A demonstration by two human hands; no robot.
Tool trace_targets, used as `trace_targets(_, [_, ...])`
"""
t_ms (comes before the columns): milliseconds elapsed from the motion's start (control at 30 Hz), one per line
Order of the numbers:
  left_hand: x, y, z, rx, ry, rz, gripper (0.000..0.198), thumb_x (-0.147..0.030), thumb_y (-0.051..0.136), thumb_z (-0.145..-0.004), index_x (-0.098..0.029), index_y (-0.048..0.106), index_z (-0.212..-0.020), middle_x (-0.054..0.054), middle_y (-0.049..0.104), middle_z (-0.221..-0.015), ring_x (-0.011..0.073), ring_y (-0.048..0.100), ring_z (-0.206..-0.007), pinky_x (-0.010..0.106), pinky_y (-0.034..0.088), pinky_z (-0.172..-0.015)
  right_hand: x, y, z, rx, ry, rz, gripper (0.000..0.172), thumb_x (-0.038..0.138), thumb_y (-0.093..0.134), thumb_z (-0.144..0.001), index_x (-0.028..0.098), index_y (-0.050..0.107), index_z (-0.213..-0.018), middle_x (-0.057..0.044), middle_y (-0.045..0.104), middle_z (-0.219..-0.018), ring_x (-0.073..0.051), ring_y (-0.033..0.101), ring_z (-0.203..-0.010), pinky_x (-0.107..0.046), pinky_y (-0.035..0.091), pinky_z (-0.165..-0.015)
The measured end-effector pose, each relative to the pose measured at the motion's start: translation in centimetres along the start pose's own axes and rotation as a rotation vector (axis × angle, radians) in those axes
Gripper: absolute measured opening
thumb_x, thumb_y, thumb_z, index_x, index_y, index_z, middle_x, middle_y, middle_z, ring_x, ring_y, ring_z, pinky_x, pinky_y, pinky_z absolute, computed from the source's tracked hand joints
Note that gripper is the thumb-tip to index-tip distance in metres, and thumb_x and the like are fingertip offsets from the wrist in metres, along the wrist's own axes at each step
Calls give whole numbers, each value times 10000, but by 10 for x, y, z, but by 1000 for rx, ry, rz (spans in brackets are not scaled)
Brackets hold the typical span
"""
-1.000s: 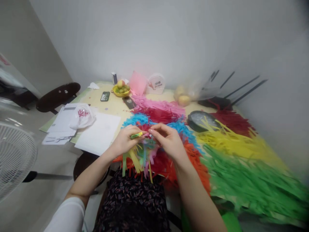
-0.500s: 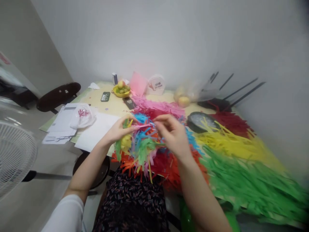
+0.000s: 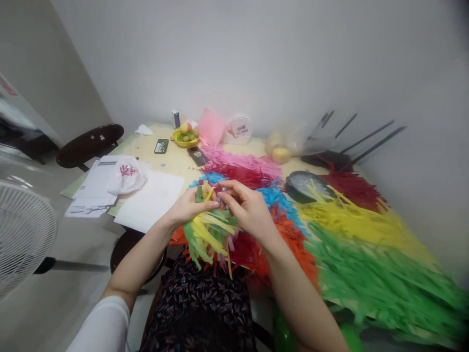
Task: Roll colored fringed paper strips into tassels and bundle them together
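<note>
My left hand (image 3: 191,205) is closed round a bundle of yellow and green paper strips (image 3: 208,232). Below the fingers the strips fan out and hang down over the table's front edge, some pink ones among them. Close against it, my right hand (image 3: 247,203) is pinched at the fingertips, which meet the left fingers at the top of the bundle. A small bit of red and blue shows there, too small to make out. Under and behind both hands lie fringed paper strips in pink (image 3: 256,164), blue (image 3: 276,198) and orange-red (image 3: 293,239).
To the right lie yellow (image 3: 351,220), green (image 3: 381,274) and dark red fringes (image 3: 353,188), with a round dark container (image 3: 306,186). White paper (image 3: 150,198), a plastic bag (image 3: 126,175), phones and a yellow fruit bowl (image 3: 185,138) are leftward. A fan (image 3: 24,239) stands left.
My hands have come together at the bundle's top; the right hand moved left. The pink piece stretched between them no longer shows, and the yellow and green strips now fan out below.
</note>
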State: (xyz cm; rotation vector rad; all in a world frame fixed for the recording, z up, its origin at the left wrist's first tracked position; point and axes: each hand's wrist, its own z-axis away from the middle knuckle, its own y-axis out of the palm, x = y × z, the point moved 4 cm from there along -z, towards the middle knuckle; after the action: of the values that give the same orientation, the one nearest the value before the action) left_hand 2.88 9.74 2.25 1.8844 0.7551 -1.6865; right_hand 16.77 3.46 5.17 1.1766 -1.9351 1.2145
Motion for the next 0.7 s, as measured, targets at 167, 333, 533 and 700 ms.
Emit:
trace_targets(167, [3, 6, 0, 101, -43, 26, 382, -464, 800, -705, -121, 656, -787, 28, 636, -773, 136, 580, -735, 257, 455, -730, 7, 1, -4, 72, -67, 99, 132, 246, 547, -924, 179, 659, -908, -4, 700, -710, -136, 613, -603, -231, 427, -595])
trace_targets(333, [9, -19, 0, -64, -92, -95, 560, -623, 451, -912, -158, 700, -1101, 94, 713, -1057, 209, 651, -901, 319, 496, -813, 5, -25, -3, -30, -68, 323, 149, 268, 537, -930, 178, 652, -899, -25, 702, -724, -153, 617, -600, -241, 426, -603])
trace_targets(533, [-20, -61, 13, -719, 336, -972, 356, -366, 442, -976, -166, 674, -1156, 143, 656, -1183, 263, 548, -1160, 436, 389, -1035, -5, -42, -3, -187, 41, 771, 171, 236, 527, -920, 155, 676, -933, -111, 723, -779, -235, 651, -668, -298, 402, -620])
trace_targets(700, [-30, -13, 14, -423, 512, -809, 208, -291, 563, -935, -182, 708, -1039, 85, 695, -981, 178, 639, -920, 300, 494, -820, 6, -22, -6, -73, 23, 341, 163, 303, 571, -912, 176, 645, -841, 7, 614, -589, -133, 542, -502, -240, 373, -539])
